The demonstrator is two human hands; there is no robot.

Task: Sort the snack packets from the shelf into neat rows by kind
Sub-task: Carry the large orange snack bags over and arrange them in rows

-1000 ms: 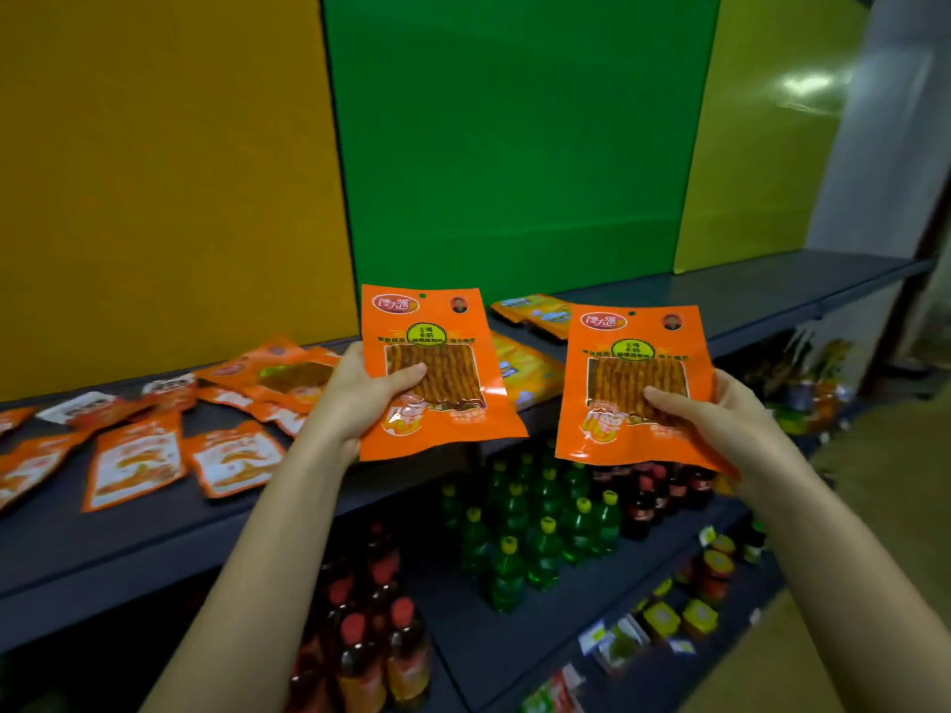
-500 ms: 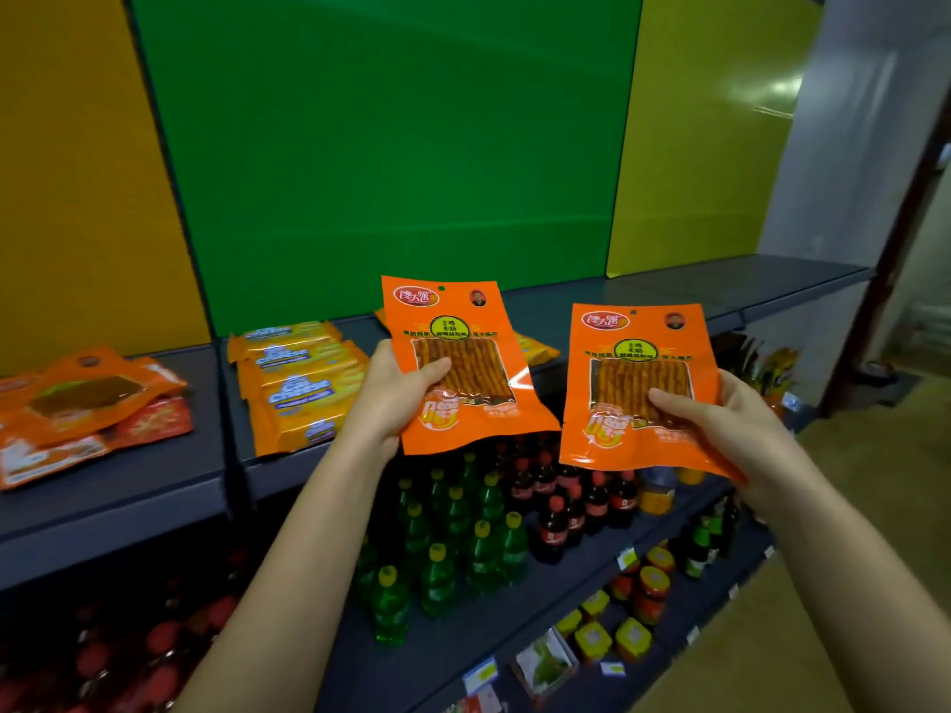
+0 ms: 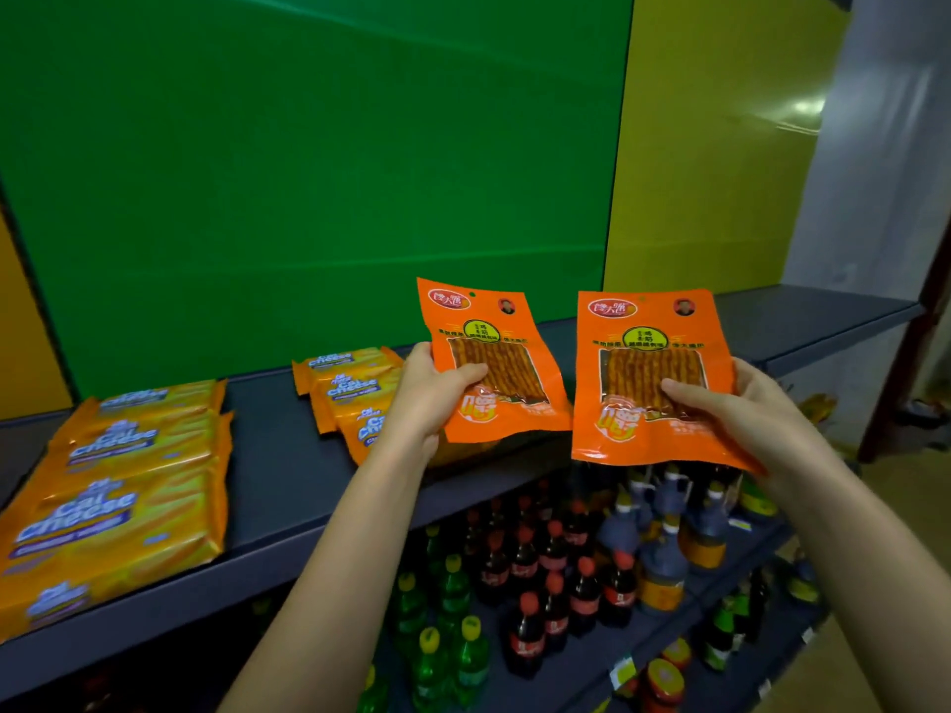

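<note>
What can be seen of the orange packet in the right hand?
The orange packet is a flat, glossy plastic pouch with a red-and-white logo top left, a small portrait top right, a yellow-green label and a clear window showing reddish-brown strips. It looks sealed. It is held upright, face to the camera, slightly tilted, in front of the edge of the grey shelf. The right hand holds its lower right side, thumb across the window's lower edge, fingers behind.

A big green board [image 3: 309,172] stands at the back, with a yellow board [image 3: 710,146] beside it. Down low stand green bottles [image 3: 432,656], dark bottles with red caps [image 3: 525,640] and bigger dark jugs [image 3: 661,578].
</note>
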